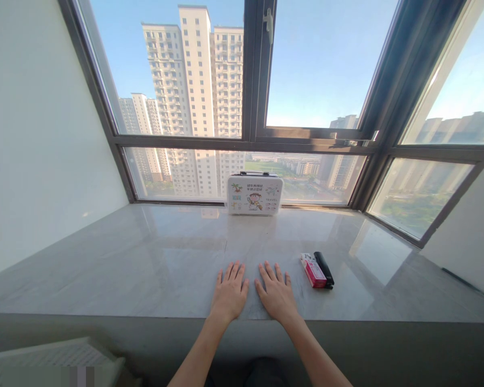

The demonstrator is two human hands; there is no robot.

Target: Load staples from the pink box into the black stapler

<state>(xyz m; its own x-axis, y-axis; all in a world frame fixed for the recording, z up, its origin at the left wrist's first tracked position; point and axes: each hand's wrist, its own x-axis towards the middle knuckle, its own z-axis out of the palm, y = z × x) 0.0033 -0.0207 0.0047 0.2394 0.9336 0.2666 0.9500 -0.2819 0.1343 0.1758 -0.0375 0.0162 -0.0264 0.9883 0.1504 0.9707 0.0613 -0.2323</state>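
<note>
Head view, left hand (229,294), right hand (276,294), flat

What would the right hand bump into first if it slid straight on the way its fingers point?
Probably the case, upright ahead of the right hand, though depth is hard to judge from this one view.

Sill (165,252), grey: bare stretch lay between the left hand (229,293) and the side wall (40,134). Gap between left hand and right hand (278,293): narrow, unobstructed. Lane ahead of both: open as far as the white case (255,201), which stood upright before the window (248,144). Right of right hand: pink-and-white box (313,271) and black stapler-like object (325,269), side by side, barred passage; bare surface lay behind and beyond them.
</note>
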